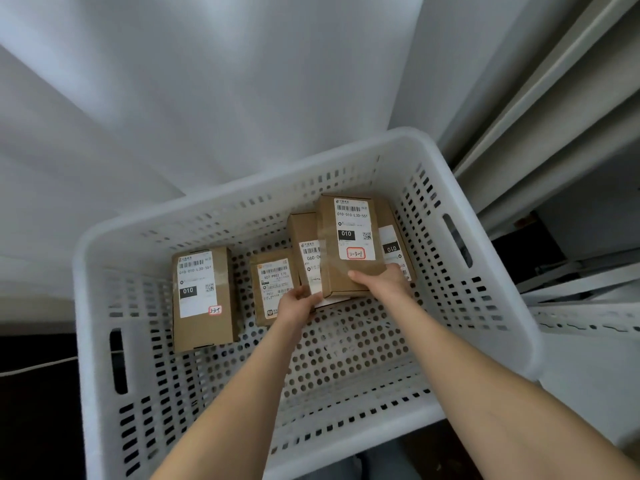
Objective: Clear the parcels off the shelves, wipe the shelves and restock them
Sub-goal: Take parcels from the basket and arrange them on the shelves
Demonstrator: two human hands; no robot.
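A white perforated plastic basket holds several brown cardboard parcels with white shipping labels. One parcel marked 3-3-5 lies flat at the left, and a smaller one lies beside it. Both my arms reach into the basket. My right hand grips the near end of a raised parcel marked 3-3-1, thumb on top. My left hand holds the near edge of the parcel beneath it. Another labelled parcel lies partly hidden under the raised one.
Grey metal shelving rises at the right, with a perforated upright low beside the basket. A pale wall or panel fills the top and left. Dark floor shows at the lower left.
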